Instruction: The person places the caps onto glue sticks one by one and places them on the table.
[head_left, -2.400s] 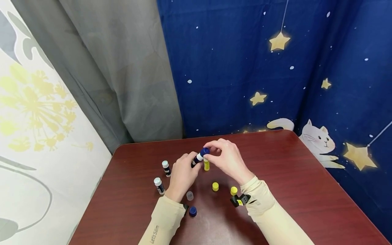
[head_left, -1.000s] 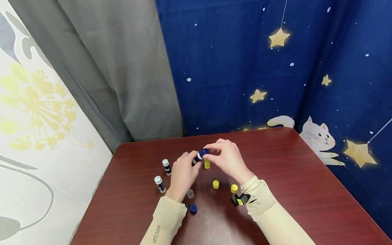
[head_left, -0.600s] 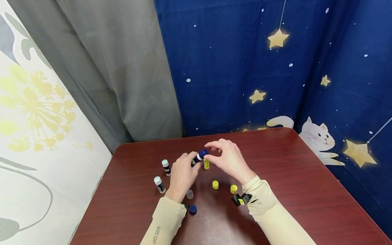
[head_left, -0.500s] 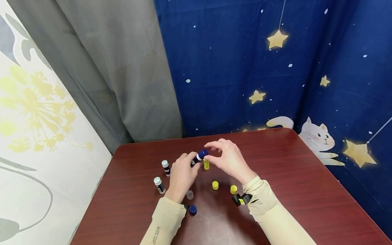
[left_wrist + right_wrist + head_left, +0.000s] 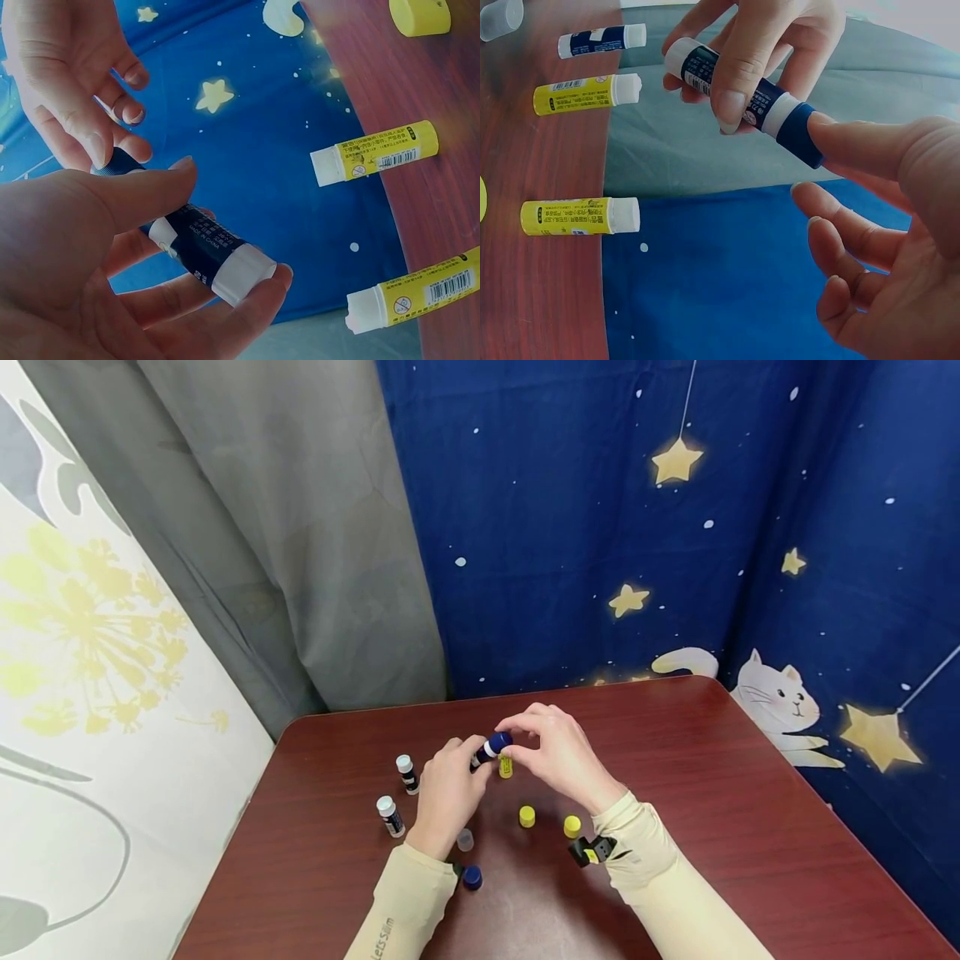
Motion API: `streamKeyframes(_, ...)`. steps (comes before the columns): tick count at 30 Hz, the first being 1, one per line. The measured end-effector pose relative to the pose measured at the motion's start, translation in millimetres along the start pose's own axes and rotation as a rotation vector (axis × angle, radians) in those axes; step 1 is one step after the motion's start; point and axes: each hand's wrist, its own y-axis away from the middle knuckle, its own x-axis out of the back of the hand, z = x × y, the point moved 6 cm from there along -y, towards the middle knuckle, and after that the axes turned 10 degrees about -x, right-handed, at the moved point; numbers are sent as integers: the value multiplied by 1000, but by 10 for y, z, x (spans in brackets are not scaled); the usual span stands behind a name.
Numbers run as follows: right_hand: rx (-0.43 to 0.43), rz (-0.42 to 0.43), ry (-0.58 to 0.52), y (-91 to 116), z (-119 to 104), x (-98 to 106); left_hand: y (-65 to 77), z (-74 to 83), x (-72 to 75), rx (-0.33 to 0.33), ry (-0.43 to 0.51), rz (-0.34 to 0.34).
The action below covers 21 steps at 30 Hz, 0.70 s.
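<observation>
From here, the left hand [image 5: 450, 783] is gripping the glue stick [image 5: 204, 246]; its long axis is tilting, cap end up, toward the right hand [image 5: 562, 750], which is pinching the blue cap [image 5: 801, 136].

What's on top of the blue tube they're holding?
A blue cap, touched by the right hand. A white collar shows next to it; whatever the cap covers can't be seen.

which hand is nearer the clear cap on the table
Left. The left hand, holding the navy glue stick, is just beyond and slightly left of the clear cap; the right hand, at the stick's blue cap, is farther off, beyond it to the right.
</observation>
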Motion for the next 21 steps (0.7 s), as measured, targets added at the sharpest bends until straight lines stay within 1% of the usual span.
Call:
streamKeyframes(7, -21, -11, 17, -7, 17, -19, -4, -9, -27, 4, -2, -15)
streamKeyframes(15, -2, -16, 48, -6, 14, -27, 8, -6, -36, -3, -13, -24)
streamKeyframes(21, -18, -19, 73, 5, 16, -35, 18, -5, -45, 2, -22, -37)
